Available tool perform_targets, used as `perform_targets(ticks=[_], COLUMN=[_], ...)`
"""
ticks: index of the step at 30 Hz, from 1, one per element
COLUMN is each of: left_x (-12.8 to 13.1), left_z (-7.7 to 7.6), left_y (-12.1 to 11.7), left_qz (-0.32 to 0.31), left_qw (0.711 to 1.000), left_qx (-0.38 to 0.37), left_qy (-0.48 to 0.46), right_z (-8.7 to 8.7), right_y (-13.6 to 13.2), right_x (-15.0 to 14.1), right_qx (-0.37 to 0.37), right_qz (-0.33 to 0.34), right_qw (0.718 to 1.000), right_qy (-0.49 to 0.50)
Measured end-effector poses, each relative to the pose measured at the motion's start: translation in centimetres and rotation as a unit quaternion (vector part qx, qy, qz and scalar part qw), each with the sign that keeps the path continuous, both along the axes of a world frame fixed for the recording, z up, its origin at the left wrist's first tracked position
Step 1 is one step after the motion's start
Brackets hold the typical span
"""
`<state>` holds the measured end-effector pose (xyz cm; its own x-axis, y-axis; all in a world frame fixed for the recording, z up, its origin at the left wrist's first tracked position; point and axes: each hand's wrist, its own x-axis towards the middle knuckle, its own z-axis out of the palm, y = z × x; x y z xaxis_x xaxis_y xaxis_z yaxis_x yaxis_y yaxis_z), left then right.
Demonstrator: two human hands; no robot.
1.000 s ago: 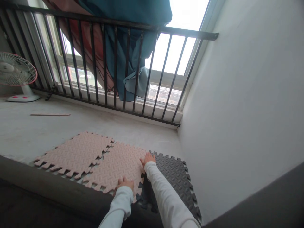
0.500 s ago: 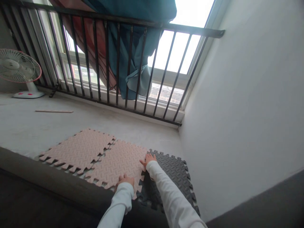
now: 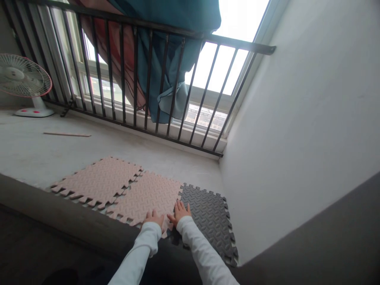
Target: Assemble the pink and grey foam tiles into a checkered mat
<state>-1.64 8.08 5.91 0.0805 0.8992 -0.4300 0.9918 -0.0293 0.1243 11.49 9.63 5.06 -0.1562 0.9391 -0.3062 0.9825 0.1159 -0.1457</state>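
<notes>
A: What lies at the centre of the scene?

B: A dark interlocking mat, set on a pale ledge with a white wall just beside it on the right. Immediately left of the dark mat, edge to edge with it, is a pink mat.

A: And the person's hands?

B: The right hand rests palm down at the dark mat's left edge, fingers spread, thumb stretched toward the pink mat. The left hand is left of the dark mat, palm down on the pink mat's near corner, fingers slightly parted. White sleeves cover both arms.

A: Are the mats' teeth locked together?

B: At the far end of the dark mat's left edge, pink and dark teeth meet. Closer in, the hands cover much of the seam, so one cannot tell.

A: What else surrounds the dark mat?

B: Farther left, past the first pink mat, a second pink mat, with gaps showing along their shared edge. Well to the left and beyond, a thin strip and a fan. Behind the dark mat, a black railing and, leftward, a teal curtain.
</notes>
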Motion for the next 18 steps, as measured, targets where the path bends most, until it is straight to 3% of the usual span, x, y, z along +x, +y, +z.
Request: perform_targets(ticks=[2, 5, 8, 10, 13, 15, 18], left_x=[-1.2, -4.3, -8.2, -10.8, -14.0, -15.7, -17.7], left_z=[-0.6, -2.7, -4.1, -3.9, -2.3, -1.2, -0.7], left_y=[-1.0, -2.2, -2.5, -2.2, -1.4, -0.7, 0.2], left_qz=[-0.037, -0.056, 0.040, 0.134, 0.251, 0.289, 0.290], left_qw=[0.999, 0.985, 0.962, 0.945, 0.921, 0.916, 0.924], left_qx=[0.031, 0.110, 0.210, 0.254, 0.278, 0.271, 0.250], left_qy=[-0.021, -0.118, -0.168, -0.158, -0.108, -0.062, -0.004], right_z=[0.3, -0.2, -0.9, -1.1, -0.7, -0.3, 0.2], right_y=[-1.4, -4.7, -7.3, -8.0, -7.6, -6.9, -6.5], right_x=[-0.3, -0.7, -1.2, -1.4, -1.5, -1.5, -1.4], right_qx=[0.000, 0.013, 0.016, 0.018, 0.007, -0.008, -0.020], right_qz=[0.009, 0.041, 0.055, 0.056, 0.060, 0.066, 0.069], right_qw=[1.000, 0.998, 0.996, 0.997, 0.997, 0.997, 0.997], right_qy=[0.016, 0.050, 0.064, 0.059, 0.038, 0.025, 0.022])
